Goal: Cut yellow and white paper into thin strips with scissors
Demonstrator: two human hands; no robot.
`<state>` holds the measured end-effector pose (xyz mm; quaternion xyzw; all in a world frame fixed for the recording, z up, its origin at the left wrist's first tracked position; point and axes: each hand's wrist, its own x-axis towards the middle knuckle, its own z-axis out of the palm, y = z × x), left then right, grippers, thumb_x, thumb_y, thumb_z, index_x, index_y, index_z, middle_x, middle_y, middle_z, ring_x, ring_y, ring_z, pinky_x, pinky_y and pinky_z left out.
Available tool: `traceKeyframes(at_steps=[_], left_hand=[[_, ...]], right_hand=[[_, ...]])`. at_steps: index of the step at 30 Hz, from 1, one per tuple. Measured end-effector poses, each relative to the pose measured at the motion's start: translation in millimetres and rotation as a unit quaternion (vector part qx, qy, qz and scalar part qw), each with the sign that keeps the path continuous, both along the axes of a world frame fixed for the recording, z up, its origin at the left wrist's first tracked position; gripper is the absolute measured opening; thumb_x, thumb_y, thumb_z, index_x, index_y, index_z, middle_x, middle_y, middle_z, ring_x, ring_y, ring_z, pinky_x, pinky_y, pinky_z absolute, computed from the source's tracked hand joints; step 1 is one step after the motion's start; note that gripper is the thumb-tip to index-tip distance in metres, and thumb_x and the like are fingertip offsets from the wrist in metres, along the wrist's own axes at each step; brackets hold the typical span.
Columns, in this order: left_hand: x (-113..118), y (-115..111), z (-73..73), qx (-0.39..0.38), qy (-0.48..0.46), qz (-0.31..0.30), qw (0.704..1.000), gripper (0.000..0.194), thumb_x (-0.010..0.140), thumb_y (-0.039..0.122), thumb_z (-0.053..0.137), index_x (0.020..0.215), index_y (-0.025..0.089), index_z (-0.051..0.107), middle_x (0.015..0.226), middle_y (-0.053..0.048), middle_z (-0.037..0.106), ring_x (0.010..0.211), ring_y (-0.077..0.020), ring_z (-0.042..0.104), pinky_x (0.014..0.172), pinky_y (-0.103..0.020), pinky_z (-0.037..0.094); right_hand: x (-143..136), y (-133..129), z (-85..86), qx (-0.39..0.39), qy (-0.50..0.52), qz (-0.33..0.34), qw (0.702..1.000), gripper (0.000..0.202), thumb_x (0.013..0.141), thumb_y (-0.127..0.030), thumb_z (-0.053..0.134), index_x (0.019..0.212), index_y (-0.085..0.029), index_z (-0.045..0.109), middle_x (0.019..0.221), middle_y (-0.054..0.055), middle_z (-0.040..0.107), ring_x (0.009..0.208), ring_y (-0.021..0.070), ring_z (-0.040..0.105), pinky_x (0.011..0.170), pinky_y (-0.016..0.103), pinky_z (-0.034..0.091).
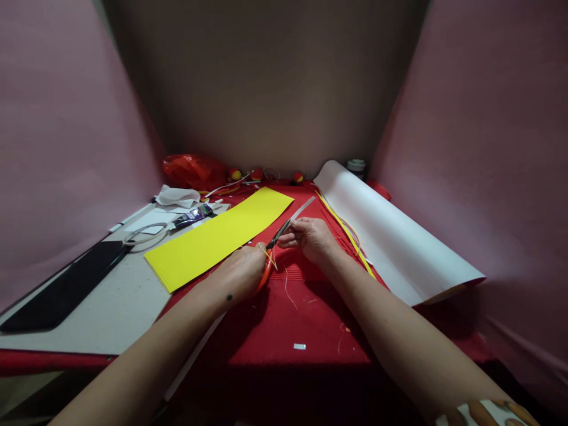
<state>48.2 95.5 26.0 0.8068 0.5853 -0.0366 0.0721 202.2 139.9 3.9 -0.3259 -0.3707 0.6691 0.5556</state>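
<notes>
My left hand (pixel 246 269) is closed around the orange-handled scissors (pixel 268 265), whose blades point up and to the right toward my other hand. Between thumb and fingers, my right hand (pixel 313 238) pinches a narrow white strip (pixel 305 206), close to the blade tips. Whether the blades touch the strip I cannot make out. Thin yellow strands hang by the scissors' pivot. Beneath both hands lies a ribbed red sheet (pixel 322 263). A yellow corrugated sheet (pixel 222 236) is just beyond my left hand. Another white length (pixel 195 358) shows below my left forearm.
On the left, a pale board (pixel 110 319) carries a black flat case (pixel 66 290), a tape ring (pixel 146 235) and a dark packet (pixel 193 216). A large white roll (pixel 390 236) lies at right. Behind are a red plastic bag (pixel 195 170) and several red-yellow balls (pixel 256 174).
</notes>
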Motion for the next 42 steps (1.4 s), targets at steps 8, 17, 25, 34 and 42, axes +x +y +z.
traceKeyframes(at_steps=[8,17,25,34,42], left_hand=[[-1,0,0.9,0.007,0.044,-0.038,0.998,0.027,0.074,0.021,0.044,0.098,0.011,0.048,0.084,-0.016,0.063,0.077,-0.0280,0.061,0.059,-0.031,0.040],[5,3,8.1,-0.006,0.043,-0.016,0.999,0.028,0.077,0.021,0.041,0.102,0.012,0.049,0.089,-0.017,0.063,0.081,-0.0287,0.062,0.061,-0.031,0.040],[5,1,10.7,-0.001,0.034,-0.036,0.999,0.031,0.070,0.019,0.049,0.100,0.010,0.051,0.084,-0.016,0.064,0.078,-0.0273,0.061,0.059,-0.028,0.038],[-8,66,50.3,-0.148,-0.343,0.080,0.924,0.017,0.074,0.026,0.049,0.071,0.011,0.056,0.054,-0.007,0.058,0.039,-0.0127,0.048,0.040,-0.025,0.035],[-13,86,28.8,-0.260,-0.514,0.096,0.811,0.009,0.069,0.017,0.057,0.073,0.010,0.053,0.061,-0.010,0.063,0.037,-0.0117,0.050,0.034,-0.023,0.036]], right_hand=[[0,2,-4.3,0.012,0.011,-0.004,1.000,0.016,0.076,-0.006,0.046,0.062,-0.012,0.049,0.049,0.004,0.058,0.044,0.0160,0.061,0.050,0.032,0.055],[-1,0,-1.0,0.005,0.001,0.002,1.000,0.016,0.077,-0.006,0.044,0.062,-0.012,0.048,0.051,0.005,0.060,0.045,0.0167,0.062,0.048,0.031,0.054],[-2,1,-2.2,-0.002,0.009,-0.007,1.000,0.018,0.075,-0.002,0.042,0.061,-0.013,0.046,0.047,0.004,0.057,0.043,0.0162,0.061,0.048,0.032,0.054],[8,9,-5.7,-0.012,-0.022,-0.055,0.998,0.016,0.071,-0.004,0.042,0.059,-0.013,0.049,0.050,0.007,0.060,0.044,0.0161,0.060,0.047,0.032,0.053],[12,10,-3.8,0.016,-0.012,-0.052,0.998,0.008,0.067,-0.008,0.049,0.061,-0.013,0.050,0.055,0.005,0.062,0.044,0.0142,0.058,0.047,0.030,0.052]])
